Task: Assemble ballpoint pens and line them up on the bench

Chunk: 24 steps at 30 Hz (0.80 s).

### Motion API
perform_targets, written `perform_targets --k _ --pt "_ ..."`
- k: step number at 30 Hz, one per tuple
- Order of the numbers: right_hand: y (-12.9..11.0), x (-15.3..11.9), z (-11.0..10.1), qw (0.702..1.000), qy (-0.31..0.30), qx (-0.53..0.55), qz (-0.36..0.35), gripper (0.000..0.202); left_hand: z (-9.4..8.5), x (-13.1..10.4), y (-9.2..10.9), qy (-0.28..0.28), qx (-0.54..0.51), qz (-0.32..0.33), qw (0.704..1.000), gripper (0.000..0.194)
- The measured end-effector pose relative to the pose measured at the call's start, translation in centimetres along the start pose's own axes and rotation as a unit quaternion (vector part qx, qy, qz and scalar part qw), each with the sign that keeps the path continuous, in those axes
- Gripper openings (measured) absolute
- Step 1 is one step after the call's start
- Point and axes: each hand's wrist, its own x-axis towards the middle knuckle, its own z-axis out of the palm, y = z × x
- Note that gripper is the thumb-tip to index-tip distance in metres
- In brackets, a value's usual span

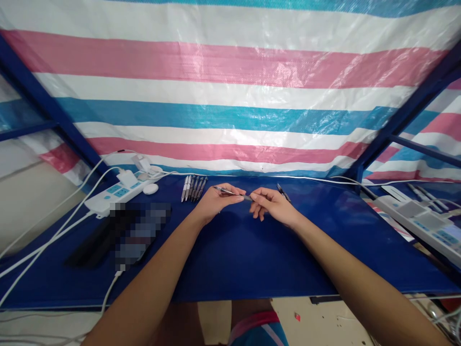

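Above the middle of the blue table point(252, 259), my left hand point(219, 199) is closed on a slim dark pen point(224, 191), tilted with one end toward my right hand. My right hand point(268, 204) pinches a small greyish piece point(248, 197) between thumb and index finger, close to the left fingertips. Whether that piece is joined to the pen cannot be made out. A row of several pens point(194, 188), some white and some dark, lies just left of my left hand. Behind my right hand lies another dark pen point(283, 192), partly hidden by it.
At the left stand a white power strip point(118, 192) with plugs, a round white object point(150, 189), white cables and a blurred phone-like object point(140, 235). Another power strip point(421, 223) is at the right. A striped sheet point(230, 115) hangs behind, between blue frame bars point(406, 110).
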Motion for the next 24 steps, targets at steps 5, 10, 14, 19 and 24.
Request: perform_targets --k 5,10,14,19,24 --pt "0.3 0.0 0.4 0.999 0.005 0.052 0.004 0.043 0.2 -0.1 0.0 -0.013 0.014 -0.006 1.000 0.028" --pt "0.9 0.6 -0.2 0.997 0.050 0.039 -0.054 0.036 0.6 -0.2 0.0 -0.003 -0.016 -0.021 1.000 0.034" --pt "1.1 0.9 -0.3 0.993 0.077 0.036 -0.079 0.035 1.1 -0.1 -0.1 -0.001 -0.060 -0.025 0.998 0.041" --pt "1.2 0.8 0.3 0.991 0.093 0.030 -0.090 0.037 1.1 0.1 0.0 0.015 -0.057 -0.041 0.997 0.041" --pt "1.1 0.9 0.6 0.992 0.092 0.044 -0.070 0.038 1.0 0.1 0.0 0.031 -0.057 -0.038 0.997 0.042"
